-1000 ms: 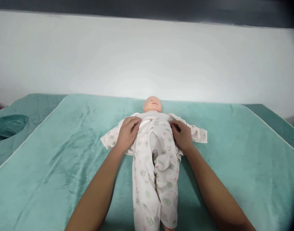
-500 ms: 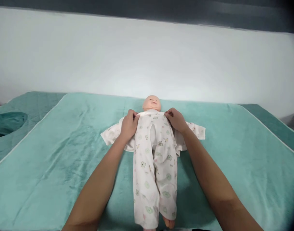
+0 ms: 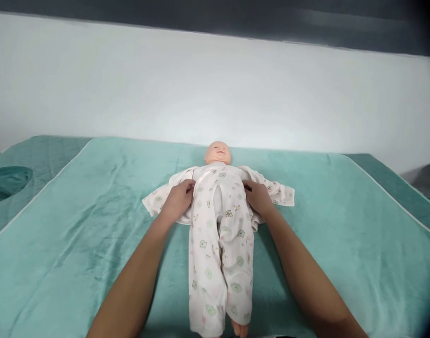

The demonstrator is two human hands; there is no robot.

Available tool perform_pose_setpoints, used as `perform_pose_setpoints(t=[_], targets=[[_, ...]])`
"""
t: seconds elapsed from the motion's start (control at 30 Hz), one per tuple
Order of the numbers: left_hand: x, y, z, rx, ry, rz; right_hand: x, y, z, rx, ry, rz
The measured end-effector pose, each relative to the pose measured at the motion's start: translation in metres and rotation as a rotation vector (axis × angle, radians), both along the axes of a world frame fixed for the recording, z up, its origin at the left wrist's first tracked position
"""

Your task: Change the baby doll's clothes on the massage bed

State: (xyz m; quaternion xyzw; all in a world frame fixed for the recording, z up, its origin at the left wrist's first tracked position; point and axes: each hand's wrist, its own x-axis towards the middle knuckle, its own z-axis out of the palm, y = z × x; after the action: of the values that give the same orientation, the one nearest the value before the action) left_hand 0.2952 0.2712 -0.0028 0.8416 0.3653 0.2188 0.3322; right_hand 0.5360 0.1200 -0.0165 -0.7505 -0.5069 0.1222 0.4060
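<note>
A baby doll (image 3: 218,153) lies on its back, head away from me. White baby pants (image 3: 202,244) with green animal prints cover its legs and reach up to its chest, and one foot (image 3: 240,328) shows below the hem. Beneath them, a matching baby shirt (image 3: 284,195) has its sleeves spread to both sides. My left hand (image 3: 180,199) is closed, with thumb and fingers pinching the left side of the pants. On the opposite side, my right hand (image 3: 259,196) is closed on the other edge; its fingertips are partly hidden by the cloth.
A green plush sheet (image 3: 105,225) with shallow wrinkles covers the bed under the doll. Behind the doll's head rises a white wall (image 3: 215,84). At the far left lies a darker green piece of cloth (image 3: 8,184).
Both hands have moved from the top corners of the pants' waistband down to the sides. The shirt's shoulders now show more. The camera view has shifted slightly.
</note>
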Motion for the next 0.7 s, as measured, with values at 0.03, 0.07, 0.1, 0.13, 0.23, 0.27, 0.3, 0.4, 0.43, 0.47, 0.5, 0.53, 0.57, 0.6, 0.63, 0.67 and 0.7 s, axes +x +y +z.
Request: perform_pose_setpoints(t=[0.03, 0.07, 0.1, 0.13, 0.23, 0.27, 0.3, 0.4, 0.43, 0.47, 0.5, 0.53, 0.57, 0.6, 0.63, 0.67, 0.7], targets=[[-0.001, 0.002, 0.000, -0.069, 0.012, -0.035, 0.000, 0.000, 0.001, 0.007, 0.060, 0.030], [-0.003, 0.004, 0.000, -0.140, 0.023, -0.077, 0.000, 0.000, 0.001, 0.016, 0.127, 0.063], [-0.004, 0.005, 0.000, -0.214, 0.026, -0.128, -0.001, 0.000, 0.002, 0.022, 0.195, 0.096], [-0.006, 0.004, 0.001, -0.287, 0.017, -0.177, -0.001, 0.000, 0.003, 0.025, 0.263, 0.124], [-0.007, 0.000, 0.005, -0.451, -0.047, -0.246, 0.001, -0.002, 0.004, 0.023, 0.457, 0.175], [-0.007, -0.002, 0.006, -0.489, -0.068, -0.255, 0.002, -0.002, 0.003, 0.023, 0.509, 0.185], [-0.007, -0.004, 0.007, -0.517, -0.089, -0.260, 0.004, -0.002, 0.001, 0.025, 0.553, 0.195], [-0.009, -0.007, 0.008, -0.538, -0.123, -0.278, 0.009, -0.002, -0.004, 0.037, 0.639, 0.230], [-0.009, -0.007, 0.008, -0.527, -0.123, -0.277, 0.010, -0.001, -0.006, 0.043, 0.659, 0.241], [-0.009, -0.007, 0.007, -0.515, -0.122, -0.279, 0.011, -0.001, -0.007, 0.048, 0.675, 0.251], [-0.009, -0.008, 0.007, -0.507, -0.126, -0.290, 0.010, -0.001, -0.007, 0.052, 0.682, 0.257], [-0.009, -0.009, 0.007, -0.501, -0.140, -0.308, 0.010, -0.001, -0.007, 0.055, 0.677, 0.258], [-0.008, -0.010, 0.006, -0.494, -0.164, -0.327, 0.008, -0.001, -0.006, 0.058, 0.661, 0.256], [-0.006, -0.012, 0.006, -0.482, -0.194, -0.342, 0.007, -0.001, -0.005, 0.062, 0.634, 0.252], [-0.004, -0.014, 0.006, -0.464, -0.226, -0.349, 0.005, -0.001, -0.003, 0.067, 0.601, 0.251], [-0.002, -0.016, 0.006, -0.441, -0.258, -0.345, 0.004, -0.001, -0.002, 0.073, 0.568, 0.256], [0.001, -0.019, 0.006, -0.417, -0.286, -0.328, 0.003, 0.000, -0.001, 0.077, 0.536, 0.261]])
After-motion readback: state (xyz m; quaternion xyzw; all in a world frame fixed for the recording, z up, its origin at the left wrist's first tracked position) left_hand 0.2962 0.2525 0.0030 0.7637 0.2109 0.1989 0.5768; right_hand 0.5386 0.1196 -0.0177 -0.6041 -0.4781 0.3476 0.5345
